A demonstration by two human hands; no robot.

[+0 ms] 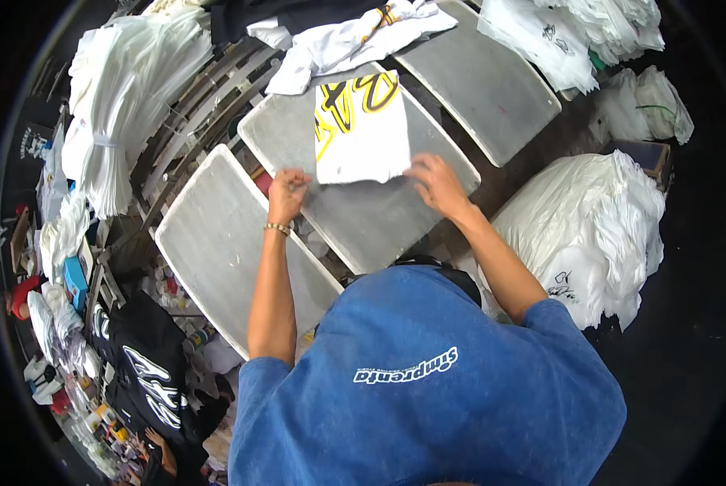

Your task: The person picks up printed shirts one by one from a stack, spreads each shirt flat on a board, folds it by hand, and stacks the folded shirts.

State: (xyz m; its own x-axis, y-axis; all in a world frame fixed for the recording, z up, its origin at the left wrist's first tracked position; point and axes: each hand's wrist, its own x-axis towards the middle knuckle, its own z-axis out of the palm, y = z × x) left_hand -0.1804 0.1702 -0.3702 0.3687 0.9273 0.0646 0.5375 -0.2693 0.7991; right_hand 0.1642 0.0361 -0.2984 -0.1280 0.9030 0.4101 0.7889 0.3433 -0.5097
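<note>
A folded white T-shirt [359,150] with a yellow and black print lies flat on a grey board [371,227] in front of me. My left hand [288,194] is beside the shirt's near left corner, its fingers curled together; what they hold, if anything, is hidden. At the near right corner is my right hand [440,185], slightly blurred, with its fingers apart and their tips at the shirt's edge.
Grey boards [225,243] flank the middle one. Another white shirt [355,40] lies across the far end. Bundled white plastic bags [136,89] hang at left; a large pile of bags [589,227] sits at right. A black printed garment [148,364] and another person's hand [162,449] appear lower left.
</note>
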